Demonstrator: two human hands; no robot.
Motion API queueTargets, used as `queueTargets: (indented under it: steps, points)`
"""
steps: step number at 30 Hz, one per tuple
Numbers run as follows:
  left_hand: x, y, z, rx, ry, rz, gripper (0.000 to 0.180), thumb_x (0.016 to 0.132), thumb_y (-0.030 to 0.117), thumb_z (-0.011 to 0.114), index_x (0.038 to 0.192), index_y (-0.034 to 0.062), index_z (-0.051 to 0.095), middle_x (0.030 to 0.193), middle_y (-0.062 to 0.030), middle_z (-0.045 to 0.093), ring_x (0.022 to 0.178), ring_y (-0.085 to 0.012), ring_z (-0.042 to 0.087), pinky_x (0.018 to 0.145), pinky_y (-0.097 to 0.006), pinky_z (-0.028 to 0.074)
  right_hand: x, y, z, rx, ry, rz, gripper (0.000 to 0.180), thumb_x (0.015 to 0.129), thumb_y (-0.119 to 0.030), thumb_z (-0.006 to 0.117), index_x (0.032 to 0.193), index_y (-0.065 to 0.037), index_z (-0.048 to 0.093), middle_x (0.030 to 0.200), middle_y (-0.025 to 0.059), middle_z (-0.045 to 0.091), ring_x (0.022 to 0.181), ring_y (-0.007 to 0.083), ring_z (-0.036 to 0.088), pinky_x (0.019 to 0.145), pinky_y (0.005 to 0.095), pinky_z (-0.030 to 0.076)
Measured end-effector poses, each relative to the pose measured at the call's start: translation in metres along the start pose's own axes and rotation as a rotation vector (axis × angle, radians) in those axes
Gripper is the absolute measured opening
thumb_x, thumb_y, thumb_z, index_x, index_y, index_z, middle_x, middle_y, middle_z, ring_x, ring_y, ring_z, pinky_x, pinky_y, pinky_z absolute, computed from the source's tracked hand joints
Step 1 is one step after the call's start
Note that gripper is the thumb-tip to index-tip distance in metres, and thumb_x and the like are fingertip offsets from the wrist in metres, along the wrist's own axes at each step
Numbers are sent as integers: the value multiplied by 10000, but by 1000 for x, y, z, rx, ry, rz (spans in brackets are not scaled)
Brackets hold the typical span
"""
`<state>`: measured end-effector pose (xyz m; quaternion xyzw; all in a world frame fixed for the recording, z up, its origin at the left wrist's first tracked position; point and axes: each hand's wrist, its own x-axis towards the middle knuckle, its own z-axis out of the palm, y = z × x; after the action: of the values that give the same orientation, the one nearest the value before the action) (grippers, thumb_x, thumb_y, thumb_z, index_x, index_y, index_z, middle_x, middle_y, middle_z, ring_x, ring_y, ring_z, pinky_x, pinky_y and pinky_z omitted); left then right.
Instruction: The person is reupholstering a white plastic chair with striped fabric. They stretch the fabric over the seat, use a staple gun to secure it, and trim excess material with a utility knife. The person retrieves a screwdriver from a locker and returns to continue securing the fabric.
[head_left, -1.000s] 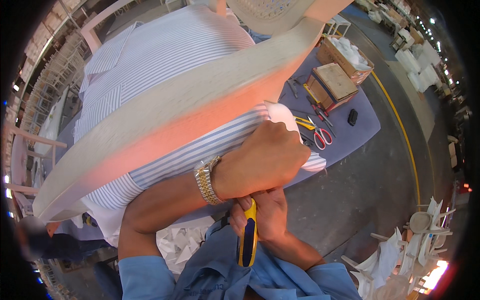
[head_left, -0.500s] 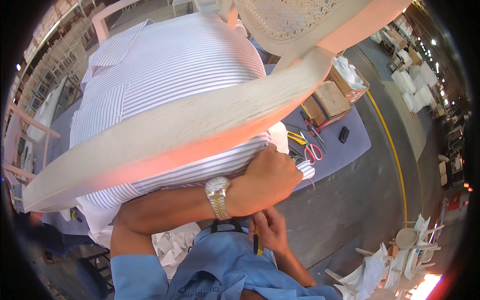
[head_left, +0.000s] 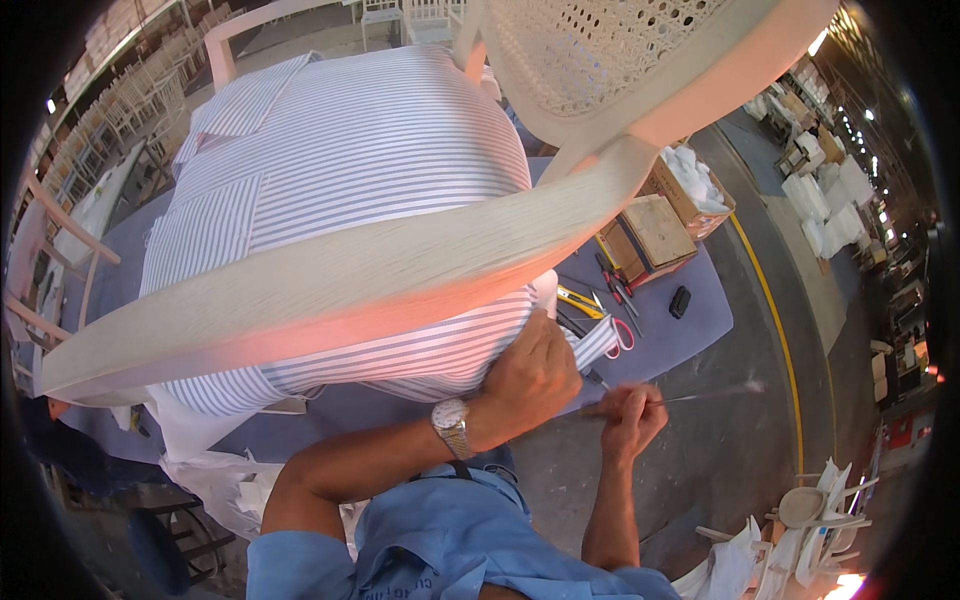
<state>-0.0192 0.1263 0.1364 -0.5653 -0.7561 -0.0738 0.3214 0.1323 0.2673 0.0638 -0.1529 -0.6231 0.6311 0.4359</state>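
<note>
A pale wooden armchair (head_left: 330, 265) with a cane back lies across the work table, its curved arm toward me. Blue-and-white striped fabric (head_left: 380, 140) covers its padded seat. My left hand (head_left: 530, 375), with a watch at the wrist, is closed on the striped fabric at the seat's near right corner, below the chair arm. To its right, my right hand (head_left: 632, 415) is off the table edge, wrapped round a tool with a thin shaft (head_left: 705, 394) pointing right. Motion smears the shaft and the hand mostly hides the handle, so its exact kind is unclear.
On the blue-grey table (head_left: 690, 335) lie a yellow cutter (head_left: 580, 303), red-handled scissors (head_left: 622, 345), red-handled pliers (head_left: 610, 275) and a small black object (head_left: 680, 302). Cardboard boxes (head_left: 655, 235) stand behind them. White chair parts (head_left: 805, 530) are piled on the floor at lower right.
My right hand has swung out from near my chest to the right and up, with the tool turned so its shaft points right. My left hand stays at the corner, slightly lower and further left.
</note>
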Motion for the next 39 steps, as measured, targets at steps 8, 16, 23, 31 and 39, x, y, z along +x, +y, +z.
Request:
queueTargets:
  steps: [8,16,23,31,39]
  points:
    - [-22,-14,28,54,14,142,367,855,221,620,1036,-80,726,971,-206,699,1039,-347,654,1054,-461,473,99,-36,120,-526,-506,-612,374,892,-134,749,1266,-120,740,1130,127,700,825,235,719,658,336,563]
    - [-28,-10,37,-157,75,39,359,819,250,672,1045,-22,735,957,-201,709,940,-309,707,954,-423,538,96,-43,122,-679,-561,-560,466,869,-185,787,1325,-140,702,992,86,602,670,221,620,549,350,492]
    - [-27,-13,29,-37,29,109,304,813,224,649,951,-24,757,816,-152,707,795,-255,670,881,-395,509,87,-32,124,-623,-540,-444,337,921,-52,700,1258,-64,683,945,133,619,736,271,632,617,355,494]
    - [-16,-11,22,-18,216,-44,254,767,156,623,877,-38,745,747,-146,662,837,-270,625,861,-381,504,110,-11,126,-453,-526,-772,411,834,-14,699,1239,-83,695,844,96,602,603,265,593,518,366,460]
    - [-14,-1,24,76,9,-71,203,800,134,627,773,-42,724,761,-137,654,851,-281,627,965,-397,496,136,-7,112,-464,-714,-790,397,808,11,712,1191,-90,732,779,81,583,583,213,584,512,330,462]
